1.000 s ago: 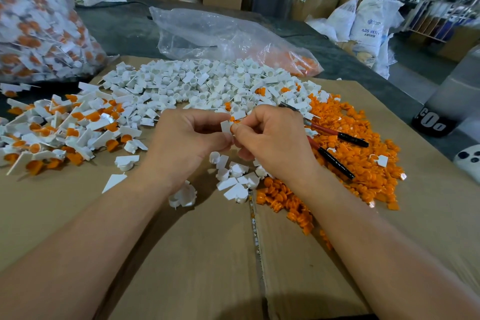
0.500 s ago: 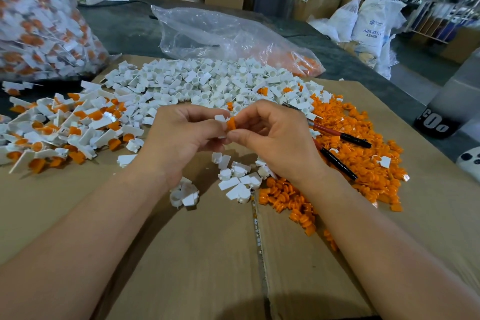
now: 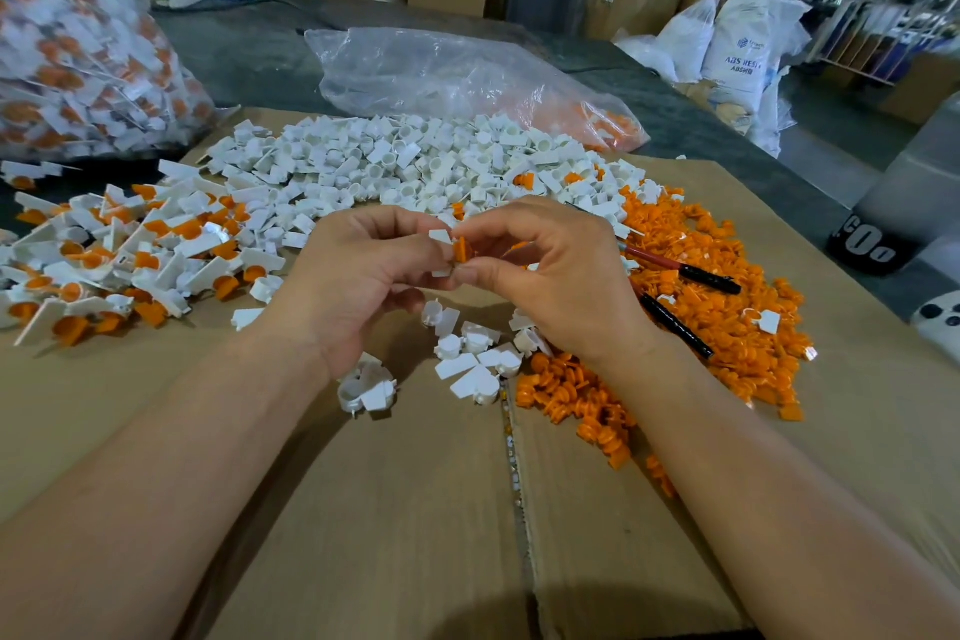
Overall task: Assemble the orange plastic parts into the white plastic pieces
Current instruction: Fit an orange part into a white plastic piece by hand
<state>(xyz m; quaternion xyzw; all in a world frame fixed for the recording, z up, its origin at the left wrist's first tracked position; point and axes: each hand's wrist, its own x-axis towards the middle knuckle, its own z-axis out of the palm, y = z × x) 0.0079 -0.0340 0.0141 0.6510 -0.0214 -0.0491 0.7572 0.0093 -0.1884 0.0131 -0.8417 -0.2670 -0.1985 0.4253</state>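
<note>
My left hand [image 3: 358,276] pinches a small white plastic piece [image 3: 440,238] above the cardboard. My right hand [image 3: 558,270] pinches an orange plastic part [image 3: 461,250] and holds it against that white piece, fingertips of both hands meeting. A wide pile of loose white pieces [image 3: 415,161] lies behind my hands. Loose orange parts [image 3: 727,286] are heaped to the right. Finished white-and-orange pieces [image 3: 130,250] lie in a pile on the left. A few white pieces [image 3: 467,353] sit just below my hands.
Two black-and-red pens [image 3: 691,273] lie on the orange heap. A clear bag [image 3: 457,78] lies at the back, and a full bag of finished pieces [image 3: 78,42] stands far left. The cardboard sheet [image 3: 415,509] has a taped seam down its middle.
The orange part has come into plain sight between my fingertips, pressed onto the white piece. Both hands have stayed in place, lifted slightly.
</note>
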